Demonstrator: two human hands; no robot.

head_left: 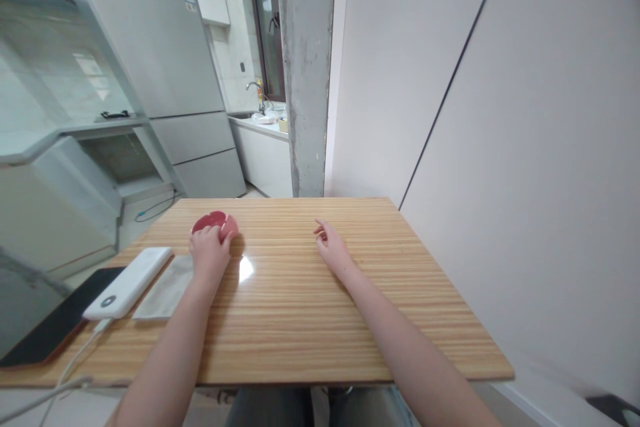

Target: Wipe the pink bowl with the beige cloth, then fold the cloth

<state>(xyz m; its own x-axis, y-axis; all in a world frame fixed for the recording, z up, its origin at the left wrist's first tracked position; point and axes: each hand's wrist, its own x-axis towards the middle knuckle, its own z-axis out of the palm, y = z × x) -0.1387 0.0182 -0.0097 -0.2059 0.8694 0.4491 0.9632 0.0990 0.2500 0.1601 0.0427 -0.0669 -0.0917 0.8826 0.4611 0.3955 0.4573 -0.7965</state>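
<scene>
My left hand (211, 251) grips the near rim of a round pinkish-red ashtray (231, 225) with notches in its edge, at the far left of the wooden table (280, 320). The fingers reach over the rim, and their tips are partly hidden inside. On the right half of the tabletop rests my right hand (329, 240), holding nothing. Its fingers are apart and loosely bent, pointing left. Just left of my left forearm lies a flat grey cloth (165, 290), partly covered by the arm.
Beside the cloth lies a white power bank (130, 283) with a white cable (83, 350) running off the front edge. A black flat tablet-like thing (50, 320) is at the left edge. A pale wall (500, 180) borders the table's right side; a fridge (150, 33) stands beyond.
</scene>
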